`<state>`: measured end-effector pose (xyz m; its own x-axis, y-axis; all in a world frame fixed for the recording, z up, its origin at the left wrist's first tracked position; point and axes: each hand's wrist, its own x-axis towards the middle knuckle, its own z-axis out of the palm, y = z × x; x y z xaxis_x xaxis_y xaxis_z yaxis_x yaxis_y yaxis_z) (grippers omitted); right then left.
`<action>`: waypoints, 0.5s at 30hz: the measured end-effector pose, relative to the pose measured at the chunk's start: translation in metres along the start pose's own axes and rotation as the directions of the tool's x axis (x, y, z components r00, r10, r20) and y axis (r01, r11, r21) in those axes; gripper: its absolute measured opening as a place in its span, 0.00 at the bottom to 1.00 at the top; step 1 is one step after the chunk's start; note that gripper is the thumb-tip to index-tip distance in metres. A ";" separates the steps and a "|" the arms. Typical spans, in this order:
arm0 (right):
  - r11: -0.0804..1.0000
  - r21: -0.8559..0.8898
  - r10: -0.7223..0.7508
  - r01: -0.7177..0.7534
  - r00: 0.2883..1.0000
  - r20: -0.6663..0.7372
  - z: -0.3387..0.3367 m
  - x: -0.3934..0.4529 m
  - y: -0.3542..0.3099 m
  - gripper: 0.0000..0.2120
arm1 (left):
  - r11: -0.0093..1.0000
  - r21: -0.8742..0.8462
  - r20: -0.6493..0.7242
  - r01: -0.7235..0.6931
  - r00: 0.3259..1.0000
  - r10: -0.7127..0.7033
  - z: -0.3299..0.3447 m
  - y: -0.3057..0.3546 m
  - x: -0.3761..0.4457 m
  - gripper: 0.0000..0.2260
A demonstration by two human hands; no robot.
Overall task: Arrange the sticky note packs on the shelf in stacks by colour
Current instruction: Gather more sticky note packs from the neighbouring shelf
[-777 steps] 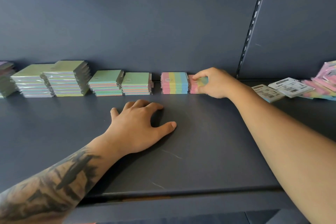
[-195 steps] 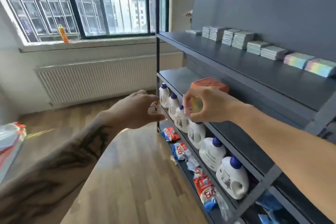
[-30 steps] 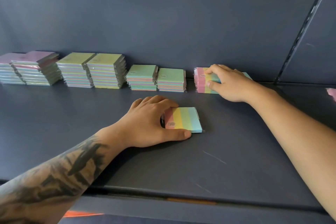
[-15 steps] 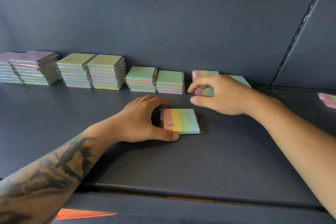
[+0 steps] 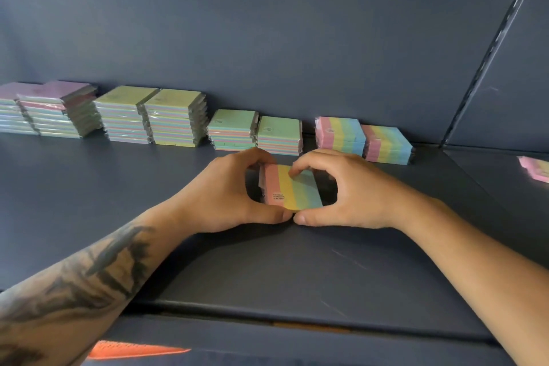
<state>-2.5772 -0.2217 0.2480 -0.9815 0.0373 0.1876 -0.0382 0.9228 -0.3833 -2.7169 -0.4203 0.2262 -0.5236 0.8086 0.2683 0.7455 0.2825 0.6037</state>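
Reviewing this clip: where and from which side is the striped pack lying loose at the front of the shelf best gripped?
The striped pack lies flat, so its thin side edges are probably the best hold: thumb on the near edge, fingers on the far edge, coming from above and the front. The left hand and right hand already frame it this way on the shelf.

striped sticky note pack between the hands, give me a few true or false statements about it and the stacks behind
1. Both hands hold the flat rainbow-striped sticky note pack. True: left hand and right hand grip it from either side.
2. The pack sits on top of a striped stack. False: it is at the dark grey shelf, in front of the stacks.
3. Two rainbow-striped stacks stand side by side at the back wall. True.
4. The pink-topped stacks stand furthest right. False: they are furthest left.
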 end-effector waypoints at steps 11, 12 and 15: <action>0.997 -0.040 0.060 -0.062 0.997 -0.039 -0.029 -0.009 0.005 0.25 | 0.941 0.336 0.154 0.051 0.982 -0.109 0.007 0.024 0.006 0.52; 0.994 -0.025 0.104 -0.106 0.993 -0.055 -0.040 -0.011 0.012 0.24 | 0.914 0.403 0.194 0.040 0.973 -0.128 0.010 0.025 0.007 0.51; 0.970 0.082 0.238 -0.229 0.962 -0.134 -0.074 -0.013 0.038 0.24 | 0.871 0.492 0.285 -0.012 0.947 -0.148 0.014 0.021 0.007 0.44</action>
<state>-2.5521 -0.1591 0.2977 -0.9280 0.3073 0.2107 0.1722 0.8551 -0.4890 -2.6993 -0.4011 0.2299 -0.4887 0.8711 -0.0489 0.8582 0.4900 0.1530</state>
